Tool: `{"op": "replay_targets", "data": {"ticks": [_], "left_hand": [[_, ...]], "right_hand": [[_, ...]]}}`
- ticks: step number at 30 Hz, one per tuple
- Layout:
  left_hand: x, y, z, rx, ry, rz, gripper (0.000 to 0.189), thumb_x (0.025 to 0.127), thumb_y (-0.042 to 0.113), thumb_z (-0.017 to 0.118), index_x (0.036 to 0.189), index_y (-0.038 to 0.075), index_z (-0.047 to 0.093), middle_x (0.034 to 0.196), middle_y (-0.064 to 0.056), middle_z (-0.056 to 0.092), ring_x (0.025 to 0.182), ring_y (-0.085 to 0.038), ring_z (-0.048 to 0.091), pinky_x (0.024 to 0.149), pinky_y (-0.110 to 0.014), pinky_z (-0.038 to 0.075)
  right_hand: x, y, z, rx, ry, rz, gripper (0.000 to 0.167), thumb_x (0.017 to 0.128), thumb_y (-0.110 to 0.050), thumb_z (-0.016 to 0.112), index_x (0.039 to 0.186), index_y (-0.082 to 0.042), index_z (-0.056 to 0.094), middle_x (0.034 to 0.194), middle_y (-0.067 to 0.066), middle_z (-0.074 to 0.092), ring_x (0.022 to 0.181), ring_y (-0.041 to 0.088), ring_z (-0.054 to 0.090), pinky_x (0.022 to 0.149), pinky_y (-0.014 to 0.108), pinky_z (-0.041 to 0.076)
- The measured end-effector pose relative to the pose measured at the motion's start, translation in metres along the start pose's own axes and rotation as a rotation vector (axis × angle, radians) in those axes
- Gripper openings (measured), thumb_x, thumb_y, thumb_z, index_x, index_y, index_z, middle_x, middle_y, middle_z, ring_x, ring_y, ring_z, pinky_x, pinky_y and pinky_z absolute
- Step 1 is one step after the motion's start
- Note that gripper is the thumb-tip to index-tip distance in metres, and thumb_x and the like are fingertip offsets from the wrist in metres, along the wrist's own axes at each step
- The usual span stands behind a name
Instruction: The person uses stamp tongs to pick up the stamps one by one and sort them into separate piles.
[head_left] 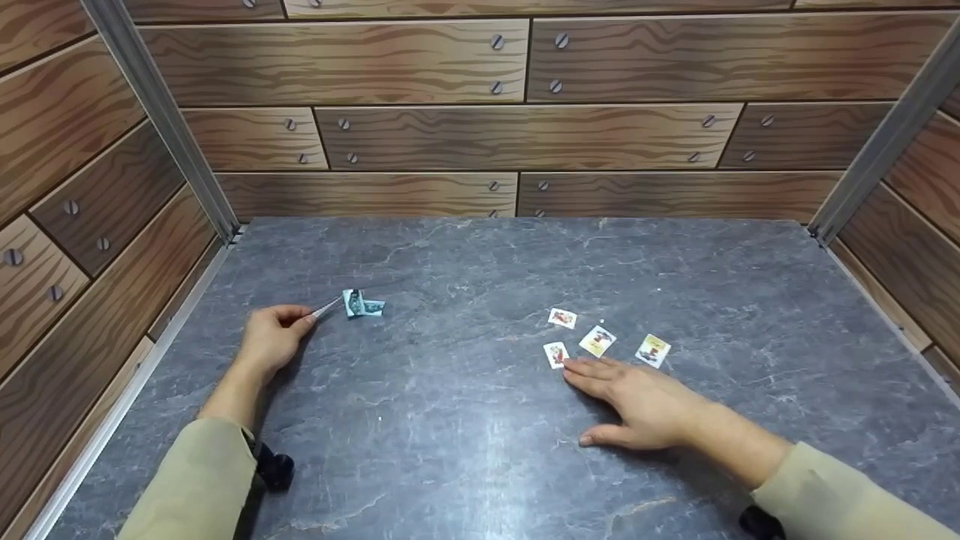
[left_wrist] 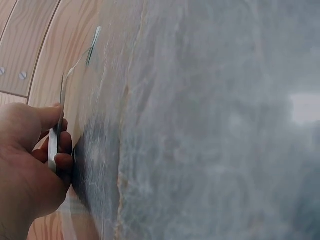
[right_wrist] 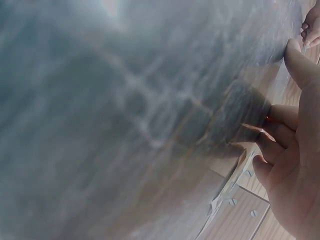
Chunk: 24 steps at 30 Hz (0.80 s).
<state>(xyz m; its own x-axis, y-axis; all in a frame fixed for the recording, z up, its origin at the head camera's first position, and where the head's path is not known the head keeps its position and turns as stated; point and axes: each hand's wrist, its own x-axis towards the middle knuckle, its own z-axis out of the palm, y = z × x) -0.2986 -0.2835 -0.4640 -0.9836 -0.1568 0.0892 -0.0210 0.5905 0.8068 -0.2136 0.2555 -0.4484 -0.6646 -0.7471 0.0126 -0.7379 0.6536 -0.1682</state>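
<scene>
My left hand (head_left: 274, 337) pinches a pair of metal tweezers (left_wrist: 54, 145) between thumb and fingers, at the left of the table. The tweezer tips reach a small teal-and-white printed paper piece (head_left: 352, 303). Another teal part (head_left: 373, 308) lies against its right side; I cannot tell whether the two are joined. On the right, my right hand (head_left: 652, 405) lies low over the table with fingers extended and thumb spread. Its fingertips touch or nearly touch the lower edge of a small white card with a red picture (head_left: 555, 354).
Close by lie another red-pictured card (head_left: 562, 318) and two yellow-pictured cards, one in the middle (head_left: 598, 341) and one farther right (head_left: 653, 350). Wood-patterned walls (head_left: 420, 139) enclose the grey marbled table (head_left: 450, 420) at the back and sides.
</scene>
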Motion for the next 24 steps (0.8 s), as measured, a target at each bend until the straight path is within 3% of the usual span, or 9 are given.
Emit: {"op": "replay_targets", "data": {"ticks": [10, 17, 24], "left_hand": [[0.000, 0.001, 0.000, 0.017, 0.004, 0.013, 0.022, 0.102, 0.008, 0.069, 0.114, -0.009, 0.075, 0.104, -0.018, 0.072, 0.093, -0.025, 0.060, 0.080, -0.030, 0.046], [-0.002, 0.001, -0.007, 0.067, -0.006, 0.016, 0.024, 0.104, 0.010, 0.068, 0.117, -0.008, 0.075, 0.109, -0.020, 0.073, 0.100, -0.032, 0.062, 0.085, -0.037, 0.047], [-0.006, 0.002, -0.016, 0.080, 0.008, 0.018, 0.024, 0.104, 0.010, 0.067, 0.118, -0.008, 0.074, 0.108, -0.019, 0.073, 0.101, -0.031, 0.062, 0.085, -0.037, 0.047]], "right_hand": [[0.000, 0.000, 0.000, -0.007, 0.002, -0.005, 0.090, 0.097, -0.069, 0.062, 0.158, -0.004, 0.048, 0.165, 0.011, 0.043, 0.149, 0.040, 0.042, 0.119, 0.056, 0.034], [0.000, -0.001, -0.001, -0.006, -0.003, -0.003, 0.090, 0.098, -0.069, 0.061, 0.158, -0.003, 0.048, 0.166, 0.011, 0.042, 0.149, 0.041, 0.042, 0.119, 0.057, 0.034], [0.001, -0.001, -0.001, -0.012, 0.001, -0.007, 0.090, 0.097, -0.069, 0.061, 0.158, -0.003, 0.048, 0.165, 0.012, 0.043, 0.149, 0.040, 0.042, 0.119, 0.056, 0.034]]}}
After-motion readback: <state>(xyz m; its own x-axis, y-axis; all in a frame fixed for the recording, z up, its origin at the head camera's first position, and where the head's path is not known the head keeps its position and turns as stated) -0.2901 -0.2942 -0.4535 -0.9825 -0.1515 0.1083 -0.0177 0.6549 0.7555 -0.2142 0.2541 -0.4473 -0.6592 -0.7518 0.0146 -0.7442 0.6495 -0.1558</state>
